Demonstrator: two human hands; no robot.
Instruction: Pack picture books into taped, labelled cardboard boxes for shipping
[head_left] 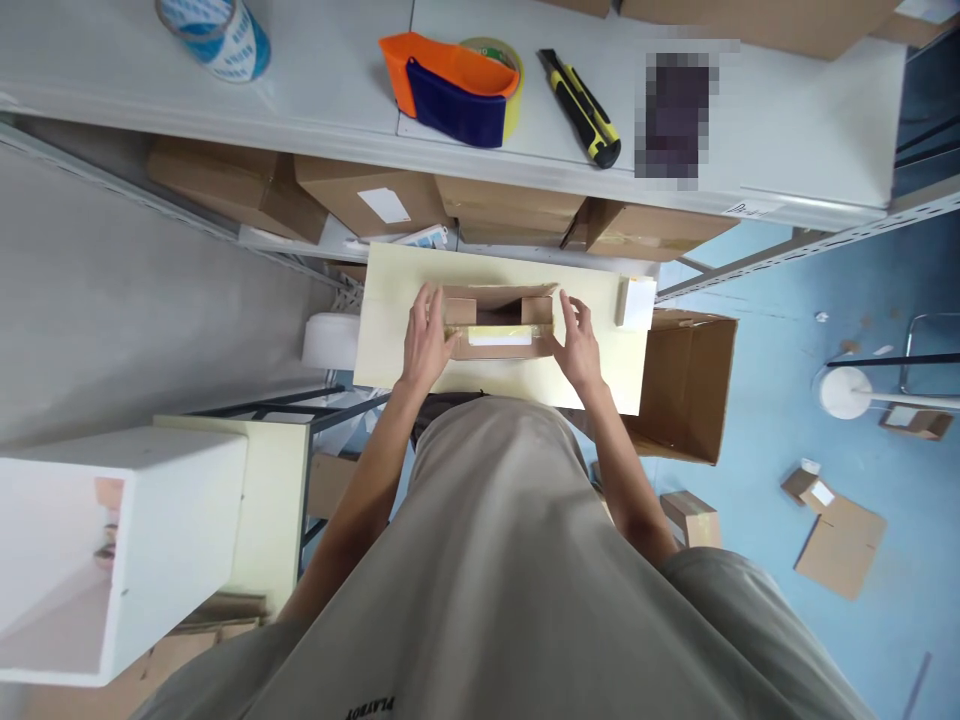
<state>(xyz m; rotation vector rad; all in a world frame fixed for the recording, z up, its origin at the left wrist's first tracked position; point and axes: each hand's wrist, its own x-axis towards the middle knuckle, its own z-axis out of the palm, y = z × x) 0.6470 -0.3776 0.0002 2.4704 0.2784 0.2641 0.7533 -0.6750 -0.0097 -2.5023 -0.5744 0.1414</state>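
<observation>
A small brown cardboard box [499,347] stands on the pale yellow tabletop [386,330] in front of my body. Its top is partly open: the end flaps are folded in and a dark gap shows between them. Clear tape and a white label lie along the near flap. My left hand [429,340] grips the box's left end, thumb on the near corner. At the right end, my right hand [577,345] holds it in the same way, fingers raised beside the far corner. A small white box [636,303] sits at the table's right edge.
On the shelf [322,90] above lie a blue-and-white tape roll [240,45], an orange and navy tape dispenser [457,95] and a yellow-black utility knife [581,110]. Cartons [517,208] line the level below. A large open carton [686,390] stands right of the table.
</observation>
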